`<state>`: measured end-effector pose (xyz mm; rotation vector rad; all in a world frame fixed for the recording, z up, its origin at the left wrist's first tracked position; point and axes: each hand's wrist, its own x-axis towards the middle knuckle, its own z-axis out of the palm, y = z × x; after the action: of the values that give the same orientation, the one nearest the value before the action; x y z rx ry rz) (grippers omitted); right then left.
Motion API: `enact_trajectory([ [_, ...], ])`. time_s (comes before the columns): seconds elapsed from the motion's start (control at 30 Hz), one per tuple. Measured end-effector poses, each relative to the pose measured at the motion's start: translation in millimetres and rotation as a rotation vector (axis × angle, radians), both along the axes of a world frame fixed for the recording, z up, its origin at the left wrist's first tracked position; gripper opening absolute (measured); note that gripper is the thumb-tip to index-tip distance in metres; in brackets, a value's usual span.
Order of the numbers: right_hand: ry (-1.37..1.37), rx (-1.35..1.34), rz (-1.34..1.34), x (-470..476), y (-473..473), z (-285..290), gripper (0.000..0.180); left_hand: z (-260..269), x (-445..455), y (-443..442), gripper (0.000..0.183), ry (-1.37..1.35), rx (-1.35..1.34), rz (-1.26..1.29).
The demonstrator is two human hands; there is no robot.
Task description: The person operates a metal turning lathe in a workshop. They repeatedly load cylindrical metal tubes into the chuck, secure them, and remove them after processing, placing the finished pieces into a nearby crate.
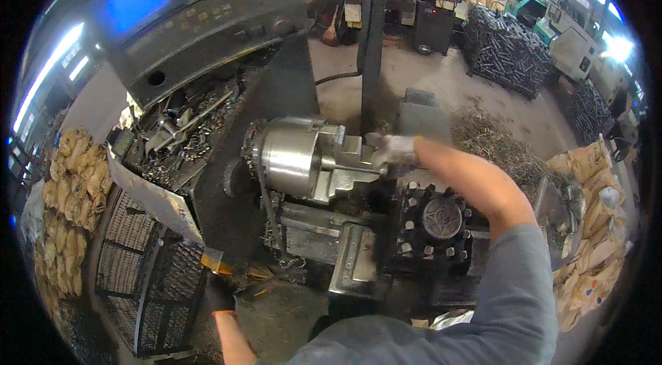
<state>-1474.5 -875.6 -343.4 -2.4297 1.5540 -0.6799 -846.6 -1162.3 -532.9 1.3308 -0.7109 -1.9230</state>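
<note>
A bright metal lathe chuck [292, 155] with stepped jaws [339, 184] faces right at the middle of the view. My right hand [395, 152], in a whitish glove, is at the outer end of the jaws, beside a slim metal rod [357, 169]; blur hides whether its fingers grip anything. Below and right of it stands the dark square tool post [442, 217] with several bolts. My left hand [221, 292], in a dark glove with an orange cuff, is low at the left, just below an orange-yellow object [216, 263]; its hold on this is unclear.
A control panel with a blue screen [138, 0] rises at upper left. Metal chips and tools lie in a tray [178, 204]. Racks of metal parts [124, 225] stand at lower left. A heap of swarf [486, 132] lies behind the tool post, with paper sacks [595, 230] at right.
</note>
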Motion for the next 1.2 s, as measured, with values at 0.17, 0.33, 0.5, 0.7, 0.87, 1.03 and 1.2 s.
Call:
enact_trajectory([
  [0.17, -0.277, 0.549, -0.936, 61, 50, 47, 0.073, -10, 1, 8, 0.046, -0.469, -0.497, -0.127],
  [0.33, -0.405, -0.088, -1.254, 165, 145, 102, 0.058, 74, -28, 58, 0.055, -0.734, -1.151, 0.119],
  [0.5, -0.851, -0.453, -1.392, 236, 239, 83, 0.045, 212, -136, 69, 0.050, -0.677, -2.052, 0.089],
  [0.7, -0.487, -0.513, -1.338, 240, 302, 37, 0.033, 336, -351, 23, 0.075, -0.961, -2.057, -0.049],
  [0.87, -0.932, -0.398, -1.348, 255, 324, 28, 0.030, 381, -436, -10, 0.097, -1.329, -1.726, -0.361],
  [1.03, -0.977, -0.303, -1.272, 264, 319, 35, 0.029, 355, -403, 43, 0.081, -0.953, -1.754, -0.256],
  [1.2, -0.737, -0.185, -0.846, 277, 248, 56, 0.025, 194, -240, 131, 0.047, -0.908, -1.941, -0.616],
])
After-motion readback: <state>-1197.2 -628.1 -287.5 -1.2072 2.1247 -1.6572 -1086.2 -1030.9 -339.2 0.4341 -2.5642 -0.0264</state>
